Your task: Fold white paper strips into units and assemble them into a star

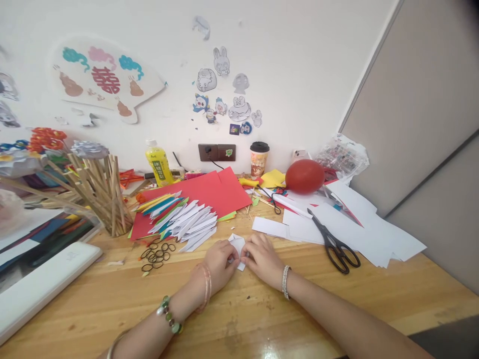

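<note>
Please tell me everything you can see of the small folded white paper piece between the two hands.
The small folded white paper piece looks like thin, matte, plain paper. Its far end rises to a blunt peak, with crease lines and overlapping flaps visible; a narrower part shows towards the person. It is partly folded, at the middle of the light-brown wooden table. The bare left hand and bare right hand pinch its sides, hiding some edges. Whether it touches the tabletop is unclear.
</note>
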`<state>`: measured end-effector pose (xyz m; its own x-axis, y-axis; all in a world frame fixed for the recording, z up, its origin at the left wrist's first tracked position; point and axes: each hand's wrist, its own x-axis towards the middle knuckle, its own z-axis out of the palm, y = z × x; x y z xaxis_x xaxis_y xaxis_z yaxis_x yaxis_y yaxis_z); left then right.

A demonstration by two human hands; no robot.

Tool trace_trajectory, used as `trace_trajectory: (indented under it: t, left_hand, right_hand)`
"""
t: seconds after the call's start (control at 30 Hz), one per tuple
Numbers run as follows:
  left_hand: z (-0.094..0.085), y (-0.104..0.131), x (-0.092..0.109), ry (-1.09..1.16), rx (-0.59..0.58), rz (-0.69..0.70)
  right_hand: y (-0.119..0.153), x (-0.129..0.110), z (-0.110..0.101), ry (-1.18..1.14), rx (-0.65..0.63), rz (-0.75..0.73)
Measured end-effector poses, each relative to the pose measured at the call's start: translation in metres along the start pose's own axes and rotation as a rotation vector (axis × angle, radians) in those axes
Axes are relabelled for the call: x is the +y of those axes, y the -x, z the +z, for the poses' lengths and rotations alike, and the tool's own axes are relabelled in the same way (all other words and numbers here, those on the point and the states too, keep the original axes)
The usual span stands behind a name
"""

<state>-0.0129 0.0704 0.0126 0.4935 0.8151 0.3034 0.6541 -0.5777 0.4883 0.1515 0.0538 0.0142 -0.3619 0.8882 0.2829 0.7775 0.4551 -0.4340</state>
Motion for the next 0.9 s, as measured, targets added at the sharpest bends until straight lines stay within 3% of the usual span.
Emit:
trace_trajectory:
  t: [0.13,0.3,0.5,0.7,0.9]
  left_hand:
    - [-0.001,0.004,0.004,-0.051,0.026,0.023]
    - [-0.006,0.003,0.008,-0.085,-0.043,-0.003]
    - [-0.005,0.003,0.006,-0.108,-0.051,-0.016]
    - [-0.005,0.001,-0.003,0.047,-0.038,-0.032]
    - [-0.006,-0.004,-0.007,0.094,-0.046,-0.101]
  right_hand:
    - [0.000,0.000,-0.001,-0.008,0.008,0.029]
    - [-0.002,0.003,-0.002,-0.068,0.046,0.082]
    - [-0.005,0.010,-0.002,-0.162,0.192,0.159]
    - [-0.003,0.007,-0.003,-0.090,0.097,0.130]
    - [-0.002,0.005,-0.003,-0.074,0.094,0.108]
